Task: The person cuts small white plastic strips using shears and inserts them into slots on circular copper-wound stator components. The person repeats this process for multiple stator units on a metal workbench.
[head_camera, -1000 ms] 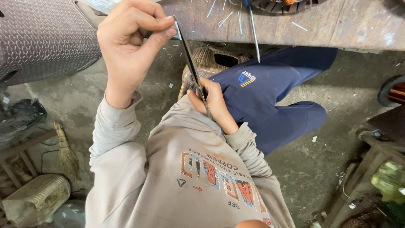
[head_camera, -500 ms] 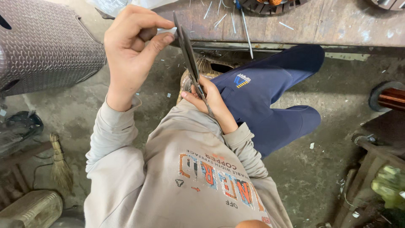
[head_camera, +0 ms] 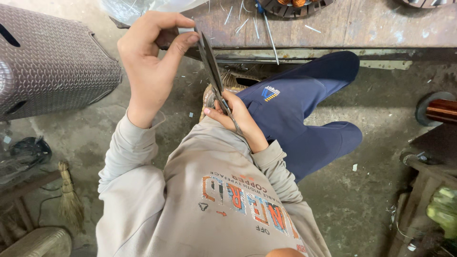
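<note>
My left hand (head_camera: 151, 62) is raised in front of the bench, its thumb and fingers pinched on a small pale strip (head_camera: 185, 31) at the tips of a pair of dark scissors (head_camera: 213, 71). My right hand (head_camera: 239, 120) sits lower, above my lap, gripping the scissors' handles. The long blades point up and to the left toward my left fingers. I cannot tell how far the blades are apart. I wear a beige printed sweatshirt and blue trousers (head_camera: 304, 104).
A worn wooden workbench (head_camera: 362, 28) runs along the top, with a screwdriver (head_camera: 269, 31), scattered thin strips and a motor stator (head_camera: 295, 4). A grey textured plastic stool (head_camera: 52, 71) stands left, a small broom (head_camera: 70, 200) lower left, a copper coil (head_camera: 440, 110) right.
Both hands keep their hold on the strip and the scissors. The view has drifted, so the bench edge sits higher in the picture and the stool shows more.
</note>
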